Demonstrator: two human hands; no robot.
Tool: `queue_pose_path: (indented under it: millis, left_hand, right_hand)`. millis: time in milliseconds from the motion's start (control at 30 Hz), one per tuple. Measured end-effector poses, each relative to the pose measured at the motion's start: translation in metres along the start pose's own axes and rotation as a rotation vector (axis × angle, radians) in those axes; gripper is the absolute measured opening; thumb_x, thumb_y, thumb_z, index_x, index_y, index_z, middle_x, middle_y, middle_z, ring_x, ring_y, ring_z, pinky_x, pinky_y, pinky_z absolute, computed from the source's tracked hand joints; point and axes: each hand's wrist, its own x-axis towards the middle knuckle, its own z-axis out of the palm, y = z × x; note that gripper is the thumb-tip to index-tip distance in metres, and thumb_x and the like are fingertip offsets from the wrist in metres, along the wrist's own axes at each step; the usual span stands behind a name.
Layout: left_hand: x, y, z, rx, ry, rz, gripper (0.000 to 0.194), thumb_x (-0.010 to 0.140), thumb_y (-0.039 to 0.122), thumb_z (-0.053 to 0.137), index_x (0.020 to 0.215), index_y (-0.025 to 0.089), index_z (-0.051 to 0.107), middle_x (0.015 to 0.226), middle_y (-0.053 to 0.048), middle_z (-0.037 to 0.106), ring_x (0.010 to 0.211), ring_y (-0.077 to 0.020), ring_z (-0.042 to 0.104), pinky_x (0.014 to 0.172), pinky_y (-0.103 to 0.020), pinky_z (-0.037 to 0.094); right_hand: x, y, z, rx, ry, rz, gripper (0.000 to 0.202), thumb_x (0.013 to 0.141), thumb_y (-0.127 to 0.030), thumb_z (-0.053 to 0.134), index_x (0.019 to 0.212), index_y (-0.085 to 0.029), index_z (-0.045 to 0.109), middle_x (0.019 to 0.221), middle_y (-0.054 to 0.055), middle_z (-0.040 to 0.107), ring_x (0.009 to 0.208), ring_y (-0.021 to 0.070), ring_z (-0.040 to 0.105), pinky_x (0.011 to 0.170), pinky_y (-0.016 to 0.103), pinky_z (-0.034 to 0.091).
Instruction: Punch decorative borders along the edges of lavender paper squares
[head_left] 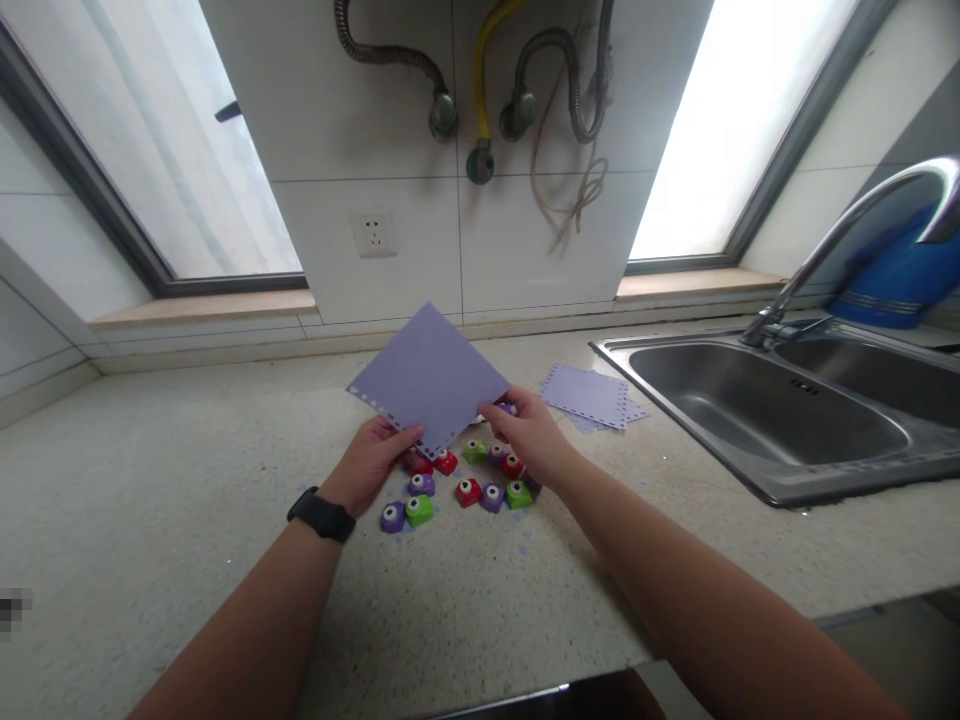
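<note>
Between both hands a square purple paper sheet (431, 375) is held up, tilted so one corner points away. Small punched shapes run along its two near edges. My left hand (375, 458), with a black watch at the wrist, pinches the near edge, thumb on top. At the right corner, my right hand (529, 430) grips the sheet between thumb and fingers. Under and beside the hands lie several small craft punches, among them a red one (468, 491), a purple one (391, 516) and a green one (517, 493). The sheet hides part of the group.
A stack of punched purple sheets (585, 393) lies on the speckled counter (225, 520), right of my hands. Farther right is a steel double sink (750, 400) with a faucet (847, 220), and a blue object (892, 275) behind it. Purple paper bits are scattered near the punches.
</note>
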Motion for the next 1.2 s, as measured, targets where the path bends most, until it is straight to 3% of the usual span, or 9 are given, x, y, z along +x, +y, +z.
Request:
queue_pose_path:
  millis: [67,167,367,500,567,700,867,1067,1200]
  left_hand:
    - [0.001,0.004,-0.006,-0.017,0.065,0.092,0.032,0.076,0.037,0.09,0.09,0.012,0.077,0.083,-0.008,0.079,0.062,-0.0158,0.07,0.059,-0.025,0.058]
    - [0.001,0.012,-0.017,-0.127,0.177,0.229,0.037,0.074,0.034,0.091,0.104,0.017,0.078,0.095,-0.004,0.081,0.077,-0.0167,0.073,0.072,-0.026,0.059]
    - [-0.006,0.03,-0.028,-0.108,0.172,0.179,0.045,0.071,0.029,0.093,0.111,0.02,0.075,0.094,-0.004,0.082,0.078,-0.0184,0.075,0.076,-0.03,0.061]
    - [-0.009,0.033,-0.027,0.016,0.057,0.059,0.047,0.072,0.03,0.093,0.114,0.017,0.076,0.099,-0.009,0.082,0.08,-0.0209,0.076,0.076,-0.032,0.061]
    - [-0.009,0.031,-0.026,0.073,0.0,0.02,0.045,0.074,0.032,0.092,0.114,0.016,0.077,0.102,-0.01,0.082,0.081,-0.0214,0.076,0.077,-0.032,0.061]
    - [-0.008,0.026,-0.026,0.166,-0.03,0.002,0.042,0.077,0.035,0.089,0.113,0.018,0.077,0.104,-0.009,0.082,0.085,-0.0232,0.076,0.082,-0.035,0.061]
    - [-0.007,0.023,-0.024,0.224,0.001,-0.034,0.041,0.075,0.039,0.09,0.108,0.016,0.079,0.105,-0.012,0.082,0.083,-0.0258,0.076,0.077,-0.039,0.062]
    - [-0.005,0.023,-0.021,0.143,0.137,0.087,0.051,0.07,0.04,0.093,0.111,0.015,0.078,0.097,-0.011,0.082,0.083,-0.027,0.077,0.079,-0.041,0.062]
    - [-0.001,0.02,-0.023,0.132,0.233,0.166,0.052,0.067,0.042,0.095,0.108,0.014,0.079,0.1,-0.012,0.083,0.087,-0.0276,0.077,0.084,-0.042,0.062]
  right_hand:
    - [0.001,-0.003,-0.004,-0.076,-0.035,-0.025,0.018,0.084,-0.034,0.07,0.095,-0.02,0.073,0.076,-0.001,0.064,0.064,0.0149,0.052,0.065,0.032,0.044]
    - [0.001,-0.005,-0.008,-0.191,-0.094,-0.064,0.015,0.085,-0.028,0.068,0.096,-0.02,0.074,0.084,0.001,0.071,0.075,0.0178,0.06,0.077,0.036,0.049]
    - [-0.001,-0.004,-0.008,-0.287,-0.129,-0.106,0.01,0.086,-0.023,0.064,0.093,-0.019,0.071,0.091,0.004,0.073,0.084,0.0207,0.064,0.085,0.039,0.05]
    - [-0.003,-0.007,-0.007,-0.375,-0.124,-0.129,0.006,0.085,-0.026,0.063,0.082,-0.021,0.063,0.087,0.003,0.067,0.084,0.0212,0.06,0.083,0.039,0.047]
    - [-0.004,-0.008,-0.006,-0.374,-0.144,-0.123,0.005,0.083,-0.022,0.06,0.088,-0.022,0.062,0.091,0.003,0.066,0.088,0.0218,0.059,0.084,0.039,0.047]
    - [-0.004,-0.006,-0.003,-0.135,-0.095,-0.057,0.04,0.078,-0.016,0.049,0.117,-0.024,0.05,0.103,0.003,0.059,0.089,0.0206,0.057,0.081,0.037,0.048]
    - [0.001,0.001,-0.007,-0.055,-0.073,-0.069,0.034,0.083,-0.018,0.044,0.116,-0.025,0.045,0.102,0.004,0.059,0.088,0.0208,0.056,0.076,0.035,0.049]
    - [0.002,0.006,-0.015,-0.29,-0.034,-0.079,0.041,0.092,-0.021,0.052,0.13,-0.026,0.038,0.119,0.008,0.061,0.097,0.0199,0.06,0.08,0.037,0.051]
    - [0.004,0.008,-0.015,-0.252,-0.036,-0.059,0.048,0.088,-0.029,0.065,0.128,-0.025,0.039,0.123,0.009,0.06,0.088,0.0169,0.06,0.079,0.037,0.052]
